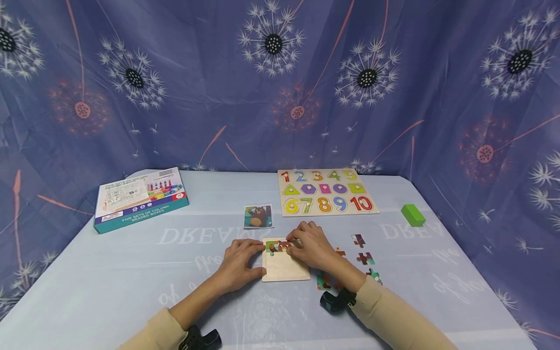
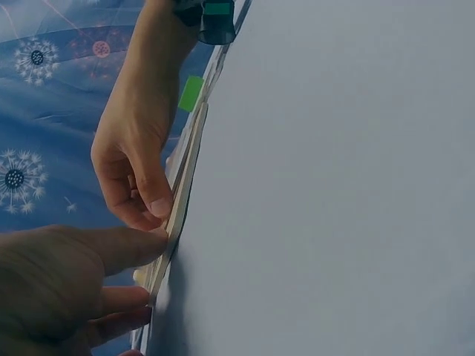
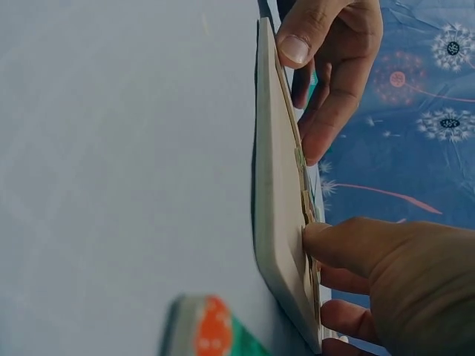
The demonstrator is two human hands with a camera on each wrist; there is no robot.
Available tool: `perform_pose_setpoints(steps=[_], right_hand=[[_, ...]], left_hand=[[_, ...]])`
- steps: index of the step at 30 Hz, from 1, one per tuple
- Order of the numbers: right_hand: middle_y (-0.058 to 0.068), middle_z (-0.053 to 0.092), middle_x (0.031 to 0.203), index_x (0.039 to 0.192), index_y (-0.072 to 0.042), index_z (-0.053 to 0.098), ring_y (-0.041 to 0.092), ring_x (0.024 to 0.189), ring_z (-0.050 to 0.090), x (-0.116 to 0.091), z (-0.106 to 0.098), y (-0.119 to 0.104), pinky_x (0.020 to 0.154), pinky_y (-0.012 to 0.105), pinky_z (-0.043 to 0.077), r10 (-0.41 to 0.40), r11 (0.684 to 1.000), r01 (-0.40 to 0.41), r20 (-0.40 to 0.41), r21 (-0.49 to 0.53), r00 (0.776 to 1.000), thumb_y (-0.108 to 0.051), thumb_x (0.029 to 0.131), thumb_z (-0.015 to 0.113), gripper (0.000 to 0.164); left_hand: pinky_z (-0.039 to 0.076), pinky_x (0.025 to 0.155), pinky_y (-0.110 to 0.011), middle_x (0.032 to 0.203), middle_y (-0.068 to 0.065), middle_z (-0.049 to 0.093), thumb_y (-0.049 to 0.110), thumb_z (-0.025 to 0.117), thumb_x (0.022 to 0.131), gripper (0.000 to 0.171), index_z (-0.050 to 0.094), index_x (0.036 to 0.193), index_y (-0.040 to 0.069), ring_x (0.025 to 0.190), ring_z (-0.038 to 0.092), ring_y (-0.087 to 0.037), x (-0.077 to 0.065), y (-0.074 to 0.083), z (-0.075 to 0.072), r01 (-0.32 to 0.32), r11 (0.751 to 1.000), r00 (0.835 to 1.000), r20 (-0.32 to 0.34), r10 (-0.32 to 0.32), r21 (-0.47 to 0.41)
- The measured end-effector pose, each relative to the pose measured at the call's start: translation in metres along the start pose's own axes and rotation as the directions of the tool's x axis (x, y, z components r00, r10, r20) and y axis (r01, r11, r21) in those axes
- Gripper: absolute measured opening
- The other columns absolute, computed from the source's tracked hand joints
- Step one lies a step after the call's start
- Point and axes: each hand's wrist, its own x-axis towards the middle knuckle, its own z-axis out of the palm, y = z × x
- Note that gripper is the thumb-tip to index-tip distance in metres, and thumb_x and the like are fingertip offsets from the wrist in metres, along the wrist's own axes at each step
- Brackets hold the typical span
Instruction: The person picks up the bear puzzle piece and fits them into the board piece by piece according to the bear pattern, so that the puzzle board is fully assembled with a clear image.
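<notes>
A square wooden puzzle board (image 1: pixel 285 270) lies in front of the person, its lower part bare wood. Jigsaw pieces with a bear picture (image 1: pixel 272 247) sit along its top row. My left hand (image 1: pixel 238 265) holds the board's left edge, fingers near the top corner and thumb lower down. Over the top right corner, my right hand (image 1: pixel 312 247) pinches a puzzle piece (image 1: pixel 285 245), which its fingers partly hide. Both wrist views show the board (image 3: pixel 278 193) edge-on, with the thumbs at its rim. Loose puzzle pieces (image 1: pixel 365 258) lie right of the board, some under the right forearm.
Behind the board lies a bear picture card (image 1: pixel 258 217). Farther back is a number and shape board (image 1: pixel 328 193). A green block (image 1: pixel 413 215) lies at the right, and a beaded-column toy box (image 1: pixel 141 199) at the left. A patterned curtain hangs behind the table.
</notes>
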Motion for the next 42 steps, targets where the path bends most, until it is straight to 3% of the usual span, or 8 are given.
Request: perform_pose_setpoints(steps=[10,21,29,42], right_hand=[[-0.001,0.057,0.093,0.094,-0.018,0.072,0.017,0.088,0.046,-0.001,0.002,0.002,0.077,0.035,0.035,-0.021,1.0,0.021,-0.018,0.002,1.0,-0.031,0.076,0.076,0.023],[-0.001,0.056,0.093,0.095,-0.018,0.072,0.017,0.088,0.046,-0.002,0.002,0.002,0.076,0.035,0.035,-0.023,1.0,0.023,-0.018,0.006,1.0,-0.032,0.076,0.076,0.024],[-0.001,0.056,0.092,0.095,-0.017,0.072,0.017,0.088,0.045,-0.001,0.002,0.002,0.074,0.033,0.033,-0.023,1.0,0.024,-0.022,0.009,0.999,-0.031,0.076,0.077,0.024],[-0.002,0.056,0.092,0.095,-0.019,0.072,0.016,0.087,0.045,-0.001,0.003,0.004,0.074,0.032,0.033,-0.024,1.0,0.024,-0.03,0.014,0.999,-0.032,0.075,0.077,0.024]], left_hand=[[0.032,0.091,-0.049,0.11,-0.004,0.06,0.021,0.075,0.073,0.038,0.067,0.109,0.012,0.108,0.044,-0.024,0.015,0.007,0.001,0.015,1.0,0.998,-0.062,-0.015,0.013],[0.031,0.082,-0.044,0.1,-0.004,0.061,0.021,0.072,0.075,0.025,0.07,0.098,0.013,0.098,0.043,-0.022,0.036,0.019,0.016,0.018,1.0,0.996,-0.089,-0.02,-0.014],[0.031,0.082,-0.044,0.1,-0.005,0.059,0.021,0.072,0.075,0.02,0.071,0.094,0.014,0.099,0.042,-0.023,0.041,0.018,0.023,0.062,0.998,0.992,-0.106,-0.063,-0.011],[0.03,0.084,-0.046,0.098,-0.004,0.058,0.021,0.073,0.076,0.017,0.071,0.091,0.014,0.098,0.042,-0.023,0.043,0.017,0.026,0.061,0.998,0.991,-0.122,-0.06,0.0]])
